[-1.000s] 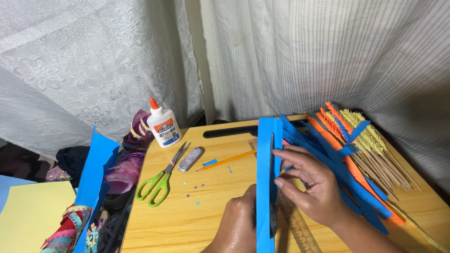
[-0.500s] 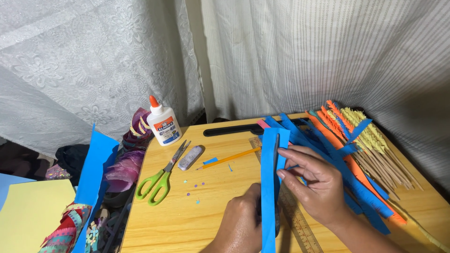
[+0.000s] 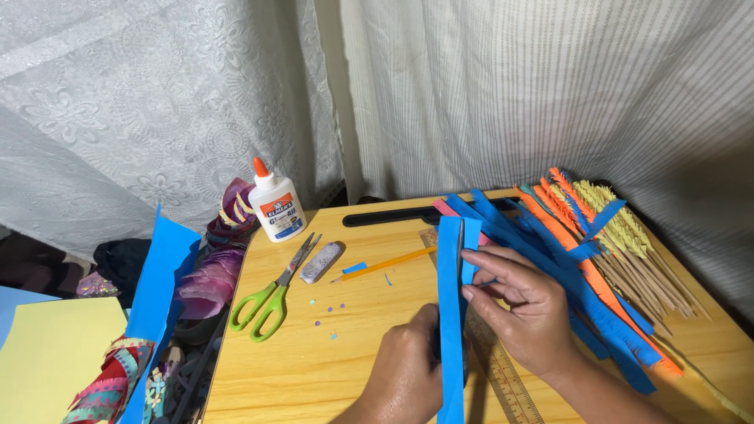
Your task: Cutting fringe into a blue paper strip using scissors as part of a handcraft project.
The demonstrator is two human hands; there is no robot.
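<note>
1. Head view: my left hand (image 3: 404, 369) pinches the lower part of a long blue paper strip (image 3: 450, 314), closed on it near the table's (image 3: 314, 369) front edge.
2. My right hand (image 3: 522, 310) grips the same strip higher up, fingers curled round its right edge.
3. The strip stands nearly upright over a ruler (image 3: 503, 377).
4. Green scissors (image 3: 275, 290), an eraser (image 3: 320, 261), a pencil (image 3: 385, 265) and a glue bottle (image 3: 276, 204) lie to the left.
5. Fringed paper sticks (image 3: 605, 251) are piled at the right.

left hand (image 3: 404, 375) and right hand (image 3: 525, 308) sit close together, fingers pinched, palms facing inward.
</note>
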